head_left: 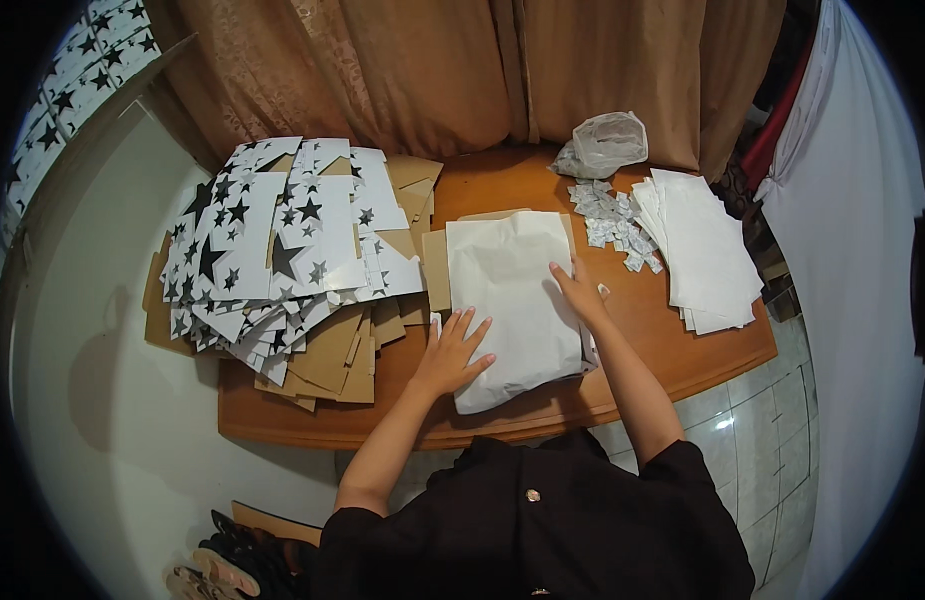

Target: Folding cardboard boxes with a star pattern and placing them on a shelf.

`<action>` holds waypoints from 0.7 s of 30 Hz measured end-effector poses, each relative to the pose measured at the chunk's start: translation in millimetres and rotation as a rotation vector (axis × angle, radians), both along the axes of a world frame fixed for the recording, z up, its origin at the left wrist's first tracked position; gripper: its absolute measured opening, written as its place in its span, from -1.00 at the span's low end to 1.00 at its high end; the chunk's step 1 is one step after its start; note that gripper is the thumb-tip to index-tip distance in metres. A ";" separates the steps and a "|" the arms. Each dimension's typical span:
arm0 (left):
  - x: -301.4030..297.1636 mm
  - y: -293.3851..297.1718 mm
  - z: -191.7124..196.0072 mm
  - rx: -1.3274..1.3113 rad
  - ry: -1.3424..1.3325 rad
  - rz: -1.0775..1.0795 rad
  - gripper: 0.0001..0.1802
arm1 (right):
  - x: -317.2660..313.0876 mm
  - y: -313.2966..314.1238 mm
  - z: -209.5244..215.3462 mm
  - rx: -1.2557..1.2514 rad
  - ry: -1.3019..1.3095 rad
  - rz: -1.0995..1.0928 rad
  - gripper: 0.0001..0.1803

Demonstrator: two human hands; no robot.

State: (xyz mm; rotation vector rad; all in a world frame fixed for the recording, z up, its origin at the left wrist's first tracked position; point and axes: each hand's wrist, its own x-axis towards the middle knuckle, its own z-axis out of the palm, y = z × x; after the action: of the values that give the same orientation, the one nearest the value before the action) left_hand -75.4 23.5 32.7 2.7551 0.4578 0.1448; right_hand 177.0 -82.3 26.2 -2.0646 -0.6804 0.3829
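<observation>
A white sheet of paper (pixel 507 320), slightly creased, lies in front of me over a brown cardboard piece (pixel 436 270) whose edge shows at the left and top. My left hand (pixel 452 355) rests on the sheet's lower left side, fingers spread and flat. At the sheet's right edge is my right hand (pixel 579 292), its thumb on the paper and apart from the index finger, which stretches away from me; the other fingers are mostly hidden. What lies beneath the sheet is largely covered.
A tall pile of flat star-printed white cardboard pieces (pixel 312 235) fills the table's left. Small white sachets (pixel 614 222) lie scattered at the right, before a clear plastic bag (pixel 609 145). White sheets (pixel 704 245) are stacked farther right on the wooden table (pixel 482 172). Brown curtains (pixel 432 70) hang behind.
</observation>
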 end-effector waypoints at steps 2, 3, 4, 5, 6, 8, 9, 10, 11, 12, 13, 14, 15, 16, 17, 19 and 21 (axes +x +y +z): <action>2.7 6.7 -6.9 0.063 0.075 0.001 -0.30 | -15.3 -15.7 22.4 0.015 -0.065 -0.044 -0.24; 2.9 7.3 -8.3 0.060 0.072 -0.002 -0.30 | -26.0 -28.0 28.4 0.081 -0.099 -0.078 -0.20; 3.9 6.1 -8.8 0.078 0.110 0.053 -0.30 | -35.6 -40.5 27.4 0.149 -0.133 -0.115 -0.16; 4.0 6.0 -10.3 0.096 0.149 0.110 -0.29 | -41.3 -56.3 14.7 0.169 -0.096 -0.034 -0.17; 2.7 7.1 -13.8 0.094 0.149 0.108 -0.29 | -48.1 -72.1 2.4 0.189 -0.057 0.051 -0.18; 5.4 8.8 -20.6 0.130 0.115 0.144 -0.28 | -70.1 -101.7 5.7 -0.118 -0.104 0.210 -0.31; 8.2 6.7 -17.9 0.125 0.115 0.129 -0.28 | -72.4 -108.9 1.7 -0.124 -0.101 0.196 -0.31; 10.8 4.2 -14.8 0.139 0.099 0.143 -0.30 | -73.5 -114.6 -2.2 -0.184 -0.086 0.245 -0.41; 14.0 1.6 -10.8 0.152 0.084 0.158 -0.32 | -74.1 -119.0 -4.8 -0.243 -0.070 0.295 -0.50; 17.8 -0.1 -7.0 0.150 0.085 0.152 -0.32 | -74.4 -119.6 -4.3 -0.246 -0.067 0.289 -0.50; 23.2 -2.4 -3.4 0.115 0.019 0.071 -0.37 | -75.4 -119.7 -2.9 -0.271 -0.127 0.280 -0.56; 29.6 -3.6 -1.3 0.079 -0.046 -0.010 -0.41 | -76.5 -119.7 -1.4 -0.296 -0.186 0.271 -0.62; 36.8 -2.1 -1.2 0.078 -0.045 -0.013 -0.41 | -79.5 -118.4 0.2 -0.298 -0.185 0.267 -0.62; 45.6 0.7 -2.8 0.053 0.005 -0.216 -0.44 | -83.5 -116.7 1.9 -0.269 -0.242 0.243 -0.64; 52.1 3.1 -6.3 0.027 0.056 -0.418 -0.47 | -87.0 -115.2 2.7 -0.239 -0.300 0.218 -0.65; 64.1 5.9 -24.2 -0.068 0.110 -0.455 -0.47 | -91.5 -115.1 3.1 -0.251 -0.325 0.252 -0.67; 73.4 8.5 -41.6 -0.254 0.235 -0.491 -0.45 | -93.1 -117.6 2.2 -0.263 -0.351 0.280 -0.68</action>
State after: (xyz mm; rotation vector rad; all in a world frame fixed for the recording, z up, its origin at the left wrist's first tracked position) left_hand -2.0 32.1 -8.9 2.5500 -0.1462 -0.3365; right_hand 83.8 -199.9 28.4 -2.3173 -1.1919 0.2786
